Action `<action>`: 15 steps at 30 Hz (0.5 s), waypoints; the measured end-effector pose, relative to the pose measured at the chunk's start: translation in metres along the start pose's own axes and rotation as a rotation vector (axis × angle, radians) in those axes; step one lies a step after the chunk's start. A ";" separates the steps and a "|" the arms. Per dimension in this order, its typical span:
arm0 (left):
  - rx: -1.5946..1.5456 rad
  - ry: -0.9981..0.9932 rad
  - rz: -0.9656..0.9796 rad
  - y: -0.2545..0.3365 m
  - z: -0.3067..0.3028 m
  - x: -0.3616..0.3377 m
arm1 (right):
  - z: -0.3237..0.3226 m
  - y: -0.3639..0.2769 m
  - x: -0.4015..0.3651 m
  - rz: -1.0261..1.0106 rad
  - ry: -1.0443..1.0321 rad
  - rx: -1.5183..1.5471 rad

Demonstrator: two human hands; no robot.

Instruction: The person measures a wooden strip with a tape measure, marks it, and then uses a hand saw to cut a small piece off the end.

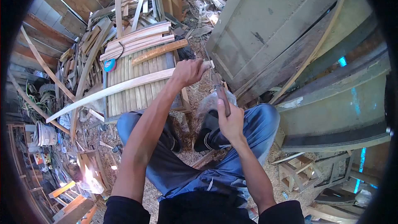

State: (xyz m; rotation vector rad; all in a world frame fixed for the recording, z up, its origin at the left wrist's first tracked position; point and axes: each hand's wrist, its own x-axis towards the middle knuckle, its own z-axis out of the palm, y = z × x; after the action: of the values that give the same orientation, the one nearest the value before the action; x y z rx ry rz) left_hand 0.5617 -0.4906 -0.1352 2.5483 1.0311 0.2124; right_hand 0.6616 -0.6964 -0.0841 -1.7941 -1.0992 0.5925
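My left hand (188, 72) is closed around a long, pale wooden strip (112, 89) near its right end. From my fist the strip runs down to the left, crossing over a slatted wooden panel (124, 101); its short end (208, 64) sticks out past my fingers. Lower and to the right, my right hand (230, 122) grips the brown handle of a knife (222, 95). The knife points up and away from me, its far part close below the strip's short end.
On the panel lie several cut boards (141, 39), a reddish-brown wood piece (159, 52) and a blue-pink tape measure (110, 65). Large door panels (269, 29) lean at the right. Scrap wood (89, 37) is piled behind; a wooden frame (296, 172) stands lower right. Shavings cover the floor.
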 end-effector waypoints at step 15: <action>-0.031 0.024 -0.169 0.011 -0.003 -0.007 | -0.005 0.008 -0.004 0.077 -0.045 -0.064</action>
State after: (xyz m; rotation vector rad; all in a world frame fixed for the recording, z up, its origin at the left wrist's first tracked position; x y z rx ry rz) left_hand 0.5627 -0.5023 -0.1280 2.4210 1.2346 0.2108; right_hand 0.6669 -0.7036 -0.0893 -1.8937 -1.0943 0.6522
